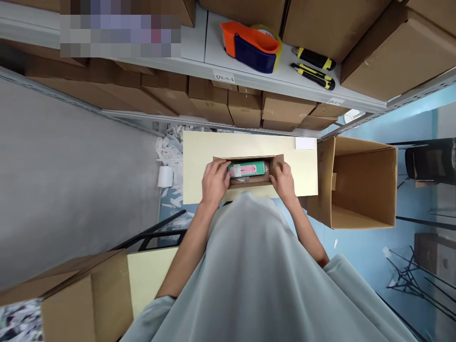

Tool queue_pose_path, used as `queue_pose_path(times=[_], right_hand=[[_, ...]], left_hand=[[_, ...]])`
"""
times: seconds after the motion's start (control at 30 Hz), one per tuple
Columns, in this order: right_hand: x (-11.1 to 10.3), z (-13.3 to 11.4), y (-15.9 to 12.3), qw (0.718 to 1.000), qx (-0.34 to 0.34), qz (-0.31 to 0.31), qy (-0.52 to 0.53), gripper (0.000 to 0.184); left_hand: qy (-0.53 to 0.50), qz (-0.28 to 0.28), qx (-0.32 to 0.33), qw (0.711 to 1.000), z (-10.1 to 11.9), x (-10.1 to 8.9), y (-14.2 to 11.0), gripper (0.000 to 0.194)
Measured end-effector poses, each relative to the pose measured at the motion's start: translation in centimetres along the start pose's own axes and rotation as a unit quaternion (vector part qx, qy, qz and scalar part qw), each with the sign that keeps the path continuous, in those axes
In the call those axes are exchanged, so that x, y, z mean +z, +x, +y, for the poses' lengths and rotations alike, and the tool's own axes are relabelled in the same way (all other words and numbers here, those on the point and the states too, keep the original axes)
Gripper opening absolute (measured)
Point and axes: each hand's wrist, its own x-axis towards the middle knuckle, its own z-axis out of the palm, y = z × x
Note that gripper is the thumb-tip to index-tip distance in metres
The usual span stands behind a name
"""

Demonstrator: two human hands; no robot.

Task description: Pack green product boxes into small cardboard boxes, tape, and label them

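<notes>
A small open cardboard box sits on the pale yellow table between my hands. Inside it lies a green and pink package, with some clear plastic beneath its near edge. My left hand is closed over the box's left end, its fingertips reaching the package's left edge. On the opposite end, my right hand grips the right wall, thumb inside and fingers bent over the flap. Parts of both box ends are hidden by my hands.
The table bears a white paper slip. A large open carton stands at right. Above, a shelf holds a tape dispenser, utility knives and cartons. A wall rises at left.
</notes>
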Motion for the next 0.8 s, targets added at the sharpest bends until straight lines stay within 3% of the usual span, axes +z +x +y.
queue_pose_path(times=[0.07, 0.17, 0.27, 0.5, 0.67, 0.8], right_hand=[[-0.3, 0.6, -1.0, 0.999, 0.023, 0.031, 0.019, 0.025], [0.0, 1.1, -1.8, 0.997, 0.050, 0.045, 0.039, 0.019], [0.4, 1.5, -1.9, 0.995, 0.077, 0.052, 0.037, 0.022], [0.6, 2.1, -1.0, 0.995, 0.073, -0.060, 0.018, 0.028], [0.7, -0.4, -1.8, 0.995, 0.071, -0.053, -0.046, 0.033], [1.4, -4.5, -4.2, 0.996, 0.013, -0.036, -0.079, 0.039]], left_hand=[[0.016, 0.058, -0.037, 0.998, -0.1, -1.6, -1.5, 0.038], [0.012, 0.044, -0.107, 0.993, -0.6, -2.3, -2.8, 0.032], [-0.021, -0.006, -0.163, 0.986, -1.5, -1.4, -3.4, 0.037], [-0.022, -0.044, -0.178, 0.983, -1.7, 0.9, -4.7, 0.042], [-0.010, -0.042, -0.216, 0.976, -0.6, 0.6, -7.3, 0.047], [-0.012, -0.053, -0.279, 0.959, -1.4, -2.1, -13.1, 0.047]])
